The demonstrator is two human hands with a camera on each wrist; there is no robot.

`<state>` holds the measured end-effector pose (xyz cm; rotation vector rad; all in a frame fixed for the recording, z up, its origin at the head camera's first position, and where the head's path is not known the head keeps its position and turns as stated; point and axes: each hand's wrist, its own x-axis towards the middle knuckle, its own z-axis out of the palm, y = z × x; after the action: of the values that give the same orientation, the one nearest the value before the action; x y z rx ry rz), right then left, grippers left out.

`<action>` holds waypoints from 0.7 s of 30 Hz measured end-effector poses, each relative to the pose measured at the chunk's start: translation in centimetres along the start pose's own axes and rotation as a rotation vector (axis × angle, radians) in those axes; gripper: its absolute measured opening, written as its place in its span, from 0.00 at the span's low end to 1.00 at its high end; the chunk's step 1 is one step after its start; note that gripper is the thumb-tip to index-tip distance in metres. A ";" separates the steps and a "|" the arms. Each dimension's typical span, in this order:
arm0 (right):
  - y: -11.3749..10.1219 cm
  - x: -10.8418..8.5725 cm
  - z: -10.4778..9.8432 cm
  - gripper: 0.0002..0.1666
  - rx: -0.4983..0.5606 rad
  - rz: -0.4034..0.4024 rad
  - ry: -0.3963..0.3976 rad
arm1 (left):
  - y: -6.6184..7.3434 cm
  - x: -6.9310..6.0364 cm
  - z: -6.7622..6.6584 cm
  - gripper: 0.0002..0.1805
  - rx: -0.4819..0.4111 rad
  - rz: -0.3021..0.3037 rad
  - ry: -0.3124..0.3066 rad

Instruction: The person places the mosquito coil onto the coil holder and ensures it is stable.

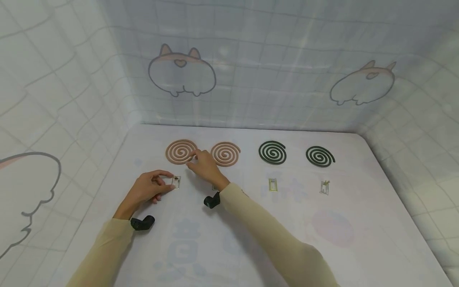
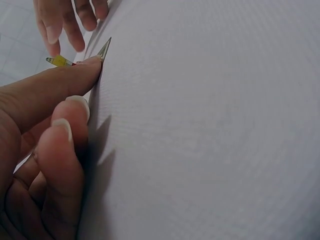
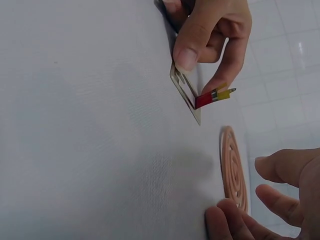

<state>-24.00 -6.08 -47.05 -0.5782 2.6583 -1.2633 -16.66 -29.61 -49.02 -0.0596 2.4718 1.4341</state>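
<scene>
Now; left grip [image 1: 148, 187] pinches metal stand [image 1: 177, 179]; long axis fore-aft, tab [image 3: 212, 97] raised; right grip [image 1: 206, 164] parted, empty

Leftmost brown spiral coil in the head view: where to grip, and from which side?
Probably pinch the outer turn of the leftmost brown spiral coil at its right edge, from the right, where the right hand is. It lies flat on the white cloth; narrow inner gaps leave little room inside.
</scene>
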 end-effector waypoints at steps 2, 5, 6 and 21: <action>0.1 0.3 0.3 0.22 -0.021 0.010 0.010 | 0.0 0.0 0.0 0.30 0.000 0.008 0.001; 0.1 0.7 0.6 0.23 -0.044 0.027 0.015 | 0.0 -0.1 0.1 0.30 0.008 0.009 0.009; 0.0 0.8 0.7 0.24 -0.051 0.034 0.013 | 0.0 -0.1 0.2 0.30 0.010 0.006 0.013; -0.1 1.5 1.0 0.26 -0.245 0.058 -0.058 | 0.1 -0.1 0.2 0.29 0.019 -0.009 0.019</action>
<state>-25.09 -7.43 -47.56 -0.5549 2.7785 -0.8982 -16.50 -29.42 -49.00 -0.0802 2.4971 1.4128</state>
